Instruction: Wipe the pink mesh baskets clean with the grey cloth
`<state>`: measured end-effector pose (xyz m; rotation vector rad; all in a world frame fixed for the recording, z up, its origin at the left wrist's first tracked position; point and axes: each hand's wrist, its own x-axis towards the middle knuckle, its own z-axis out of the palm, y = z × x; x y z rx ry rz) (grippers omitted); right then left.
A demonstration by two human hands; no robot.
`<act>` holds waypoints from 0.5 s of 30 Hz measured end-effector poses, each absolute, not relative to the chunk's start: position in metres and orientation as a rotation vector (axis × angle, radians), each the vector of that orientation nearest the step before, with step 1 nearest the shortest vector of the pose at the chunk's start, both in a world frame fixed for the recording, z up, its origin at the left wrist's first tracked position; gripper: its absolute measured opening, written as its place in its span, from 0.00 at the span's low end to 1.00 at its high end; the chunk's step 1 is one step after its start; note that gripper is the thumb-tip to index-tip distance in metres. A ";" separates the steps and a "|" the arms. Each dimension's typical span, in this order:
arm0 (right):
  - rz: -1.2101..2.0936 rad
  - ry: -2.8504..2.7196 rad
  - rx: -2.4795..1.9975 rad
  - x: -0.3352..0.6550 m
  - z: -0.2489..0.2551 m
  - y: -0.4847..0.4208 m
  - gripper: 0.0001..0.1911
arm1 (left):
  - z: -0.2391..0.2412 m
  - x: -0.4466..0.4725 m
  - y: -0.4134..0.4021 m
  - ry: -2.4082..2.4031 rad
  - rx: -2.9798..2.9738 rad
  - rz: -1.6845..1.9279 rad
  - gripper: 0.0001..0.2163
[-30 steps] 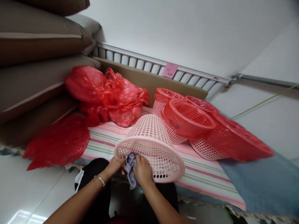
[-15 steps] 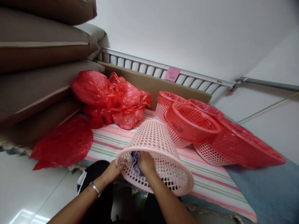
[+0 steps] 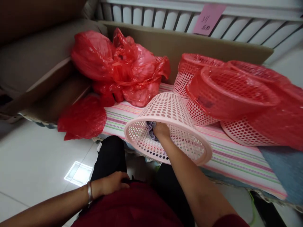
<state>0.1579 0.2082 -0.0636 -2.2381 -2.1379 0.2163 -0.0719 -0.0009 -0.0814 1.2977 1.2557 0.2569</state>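
A pale pink perforated plastic basket (image 3: 169, 108) lies on its side on the striped cloth, its mouth facing me. My right hand (image 3: 162, 130) is inside, closed on a crumpled grey-purple rag (image 3: 152, 130) against the inner wall. Part of the rag and my fingertips are hidden. My left hand (image 3: 115, 183), with a silver bangle at the wrist, rests on my lap by the hem of my dark red shirt. It holds nothing, its fingers loosely apart.
Several pink baskets lined with red plastic bags (image 3: 236, 91) stand at the right. Bulging red plastic bags (image 3: 125, 69) sit at the back left; a flat red bag (image 3: 82, 118) lies at the near left edge. A pink paper label (image 3: 209, 19) hangs on the white rail.
My left hand has let go of the basket's rim and dropped to my lap. The right hand stays inside with the rag. My view has tilted down and come closer.
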 end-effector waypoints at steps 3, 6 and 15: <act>0.212 -2.148 -2.232 0.158 -0.060 0.206 0.23 | -0.072 -0.079 -0.009 1.273 1.311 0.170 0.07; 0.214 -2.155 -2.234 0.158 -0.059 0.206 0.23 | -0.066 -0.083 -0.009 1.226 1.268 0.111 0.04; 0.210 -2.158 -2.269 0.156 -0.057 0.204 0.21 | -0.107 -0.018 0.032 1.290 1.143 0.361 0.11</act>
